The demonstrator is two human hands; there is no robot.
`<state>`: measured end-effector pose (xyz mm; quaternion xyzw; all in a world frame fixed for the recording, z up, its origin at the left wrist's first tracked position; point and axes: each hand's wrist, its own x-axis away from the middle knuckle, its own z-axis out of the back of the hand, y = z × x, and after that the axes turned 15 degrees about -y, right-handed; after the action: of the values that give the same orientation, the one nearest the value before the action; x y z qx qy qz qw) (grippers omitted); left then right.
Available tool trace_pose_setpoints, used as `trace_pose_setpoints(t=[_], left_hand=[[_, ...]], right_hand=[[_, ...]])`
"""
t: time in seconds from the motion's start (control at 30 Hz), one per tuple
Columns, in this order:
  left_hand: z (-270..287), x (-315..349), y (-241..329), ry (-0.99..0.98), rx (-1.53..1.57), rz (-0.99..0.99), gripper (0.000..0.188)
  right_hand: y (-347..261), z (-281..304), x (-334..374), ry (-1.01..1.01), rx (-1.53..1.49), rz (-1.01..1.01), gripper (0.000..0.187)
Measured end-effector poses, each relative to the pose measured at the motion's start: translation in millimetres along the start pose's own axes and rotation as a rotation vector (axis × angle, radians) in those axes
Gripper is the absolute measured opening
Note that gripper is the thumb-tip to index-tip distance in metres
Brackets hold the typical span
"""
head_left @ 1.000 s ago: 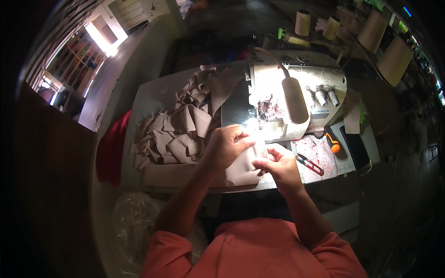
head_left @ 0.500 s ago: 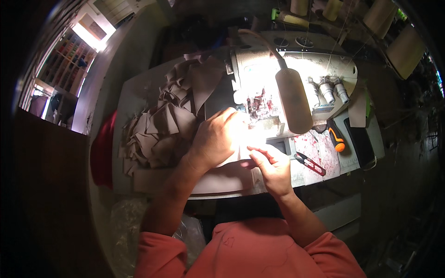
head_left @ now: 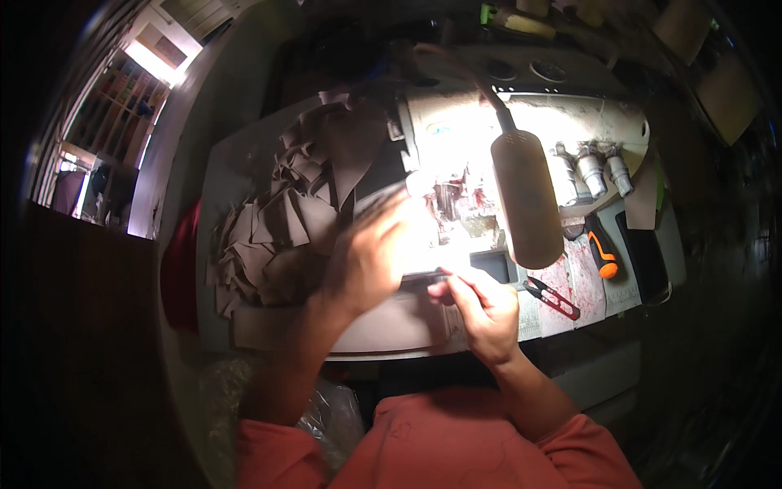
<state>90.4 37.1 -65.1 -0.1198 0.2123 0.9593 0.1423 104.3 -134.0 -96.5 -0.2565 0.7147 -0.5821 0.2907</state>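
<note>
My left hand [head_left: 373, 257] is beside the brightly lit needle area of a sewing machine [head_left: 578, 122], smeared by motion, so its fingers do not read clearly. My right hand [head_left: 489, 314] is just in front of the machine, thumb and fingers pinched together; glare hides what they hold, if anything. A heap of folded beige fabric pieces [head_left: 281, 216] lies left of my left hand. Below both hands, a flat beige fabric strip [head_left: 383, 326] runs along the table's front edge.
A long lamp head [head_left: 528, 200] hangs over the machine. To its right lie red-handled thread snips [head_left: 554, 299], an orange-and-black handled tool [head_left: 603, 248] and a dark phone-like slab [head_left: 645, 257]. Thread cones [head_left: 729, 102] stand at the upper right. Clear plastic [head_left: 334, 416] hangs below the table.
My left hand has gone from sharp to motion-blurred, and the pale piece between my hands shows less. My right hand stays pinched, slightly lower. The machine and tools sit slightly lower and further right in view.
</note>
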Motion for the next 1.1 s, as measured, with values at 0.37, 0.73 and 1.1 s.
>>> trace_pose_setpoints(t=[0.37, 0.73, 1.1], left_hand=[[-3, -61, -112, 0.117, -0.132, 0.148, 0.022], [21, 83, 14, 0.244, 0.324, 0.494, 0.011], [-32, 168, 52, 1.120, 2.098, 0.249, 0.053]], right_hand=[[19, 8, 17, -0.105, 0.544, -0.153, 0.014], [20, 6, 14, -0.134, 0.809, 0.207, 0.014], [-35, -13, 25, -0.273, -0.196, -0.279, 0.021]])
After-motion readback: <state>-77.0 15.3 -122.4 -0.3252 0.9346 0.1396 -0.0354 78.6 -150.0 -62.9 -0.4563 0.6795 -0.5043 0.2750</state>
